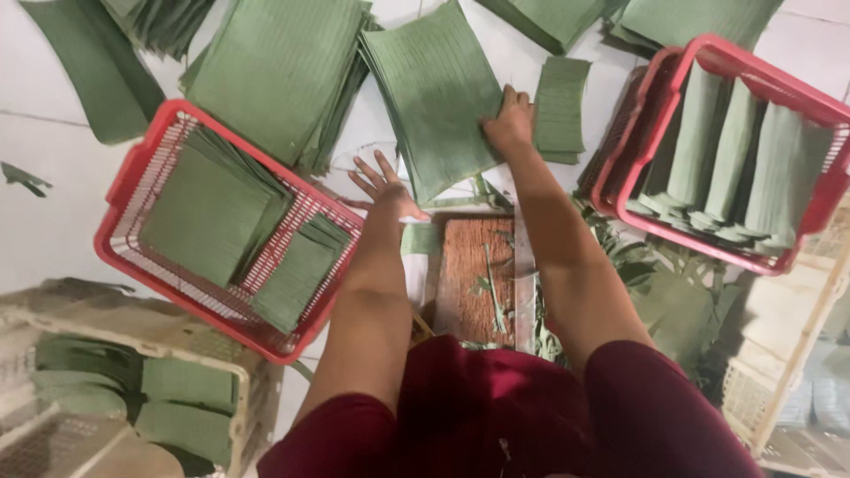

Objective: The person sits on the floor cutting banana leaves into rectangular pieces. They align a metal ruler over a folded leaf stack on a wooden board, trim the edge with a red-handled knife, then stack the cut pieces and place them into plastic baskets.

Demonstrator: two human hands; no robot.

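Note:
My right hand [509, 122] grips the right edge of a stack of cut green banana-leaf sheets [436, 93] lying on the white floor ahead of me. My left hand [382, 183] hovers with fingers spread just below the stack's near left corner, holding nothing. A wooden cutting board [474, 274] with leaf scraps on it lies between my forearms.
A red basket [133, 181] at left holds flat leaf squares; another red basket [828, 190] at right holds upright folded leaves. More leaf piles [274, 75] cover the floor. A small leaf stack [560, 106] lies beside my right hand. Cream crates [243, 389] stand at both lower corners.

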